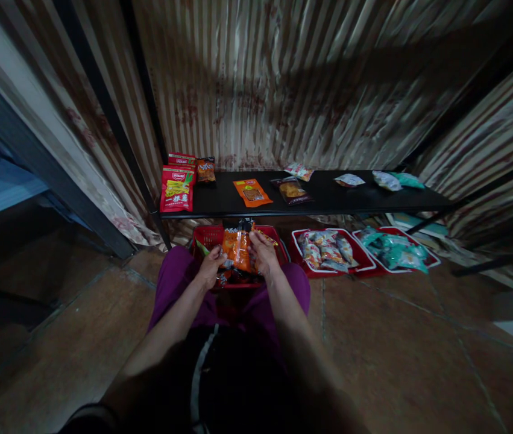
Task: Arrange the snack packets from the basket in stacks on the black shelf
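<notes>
Between both hands an orange and black snack bag (pixel 237 246) is held above a red basket (pixel 278 241) in front of my knees. My left hand (pixel 213 265) grips its lower left edge. My right hand (pixel 264 252) has closed on its right side, and a bit of another shiny packet shows by those fingers. More packets lie in the basket, partly hidden by the hands and the bag. On the black shelf (pixel 324 199) just beyond, red packets (pixel 177 190) stand at the left end beside a small orange bag (pixel 206 170).
An orange packet (pixel 252 193), a dark brown packet (pixel 291 190) and several pale or green ones lie along the shelf. On the floor to the right are a basket of white-and-red packets (pixel 326 249) and a basket of green packets (pixel 394 250). Dark posts (pixel 143 90) rise at the left.
</notes>
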`<state>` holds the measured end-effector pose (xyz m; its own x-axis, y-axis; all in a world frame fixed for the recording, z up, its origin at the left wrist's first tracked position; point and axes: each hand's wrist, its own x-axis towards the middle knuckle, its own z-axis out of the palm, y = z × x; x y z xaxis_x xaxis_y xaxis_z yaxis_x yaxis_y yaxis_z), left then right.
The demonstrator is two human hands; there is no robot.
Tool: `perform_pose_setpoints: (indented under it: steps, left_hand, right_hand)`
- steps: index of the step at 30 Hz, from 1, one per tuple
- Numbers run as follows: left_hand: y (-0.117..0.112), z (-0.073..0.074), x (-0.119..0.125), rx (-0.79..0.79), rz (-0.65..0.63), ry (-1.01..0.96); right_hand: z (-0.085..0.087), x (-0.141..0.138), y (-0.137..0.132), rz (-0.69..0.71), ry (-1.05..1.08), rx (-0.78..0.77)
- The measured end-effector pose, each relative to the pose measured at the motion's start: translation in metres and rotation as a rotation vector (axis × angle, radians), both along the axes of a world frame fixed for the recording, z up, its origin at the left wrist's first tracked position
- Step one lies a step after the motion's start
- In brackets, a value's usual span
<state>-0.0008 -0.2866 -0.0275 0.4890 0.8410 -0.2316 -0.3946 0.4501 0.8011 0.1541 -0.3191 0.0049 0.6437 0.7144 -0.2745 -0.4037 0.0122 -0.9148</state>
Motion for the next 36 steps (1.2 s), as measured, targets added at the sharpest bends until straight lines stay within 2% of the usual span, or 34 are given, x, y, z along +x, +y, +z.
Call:
perform_pose_setpoints:
  steps: [7, 9, 19, 30, 33, 36]
  left_hand:
    - [0.005, 0.008, 0.004, -0.052, 0.076, -0.043]
    - [0.007, 0.011, 0.004, -0.056, 0.085, -0.031]
    - [0.016, 0.010, 0.008, -0.108, 0.126, 0.157]
    - [0.016, 0.012, 0.009, -0.131, 0.159, 0.114]
    - [0.014, 0.014, 0.006, -0.114, 0.125, 0.071]
    - [0.011, 0.016, 0.001, -0.082, 0.016, 0.021]
  right_hand:
    - [-0.015, -0.015, -0.023, 0.248, 0.017, -0.066]
    - [-0.017, -0.018, -0.027, 0.291, 0.033, -0.032]
    - [-0.019, -0.032, -0.028, 0.295, 0.017, 0.133]
    - [-0.021, -0.030, -0.030, 0.370, -0.009, 0.162]
    - [-0.022, -0.031, -0.030, 0.353, -0.007, 0.186]
    - [-0.024, -0.031, -0.030, 0.342, -0.008, 0.196]
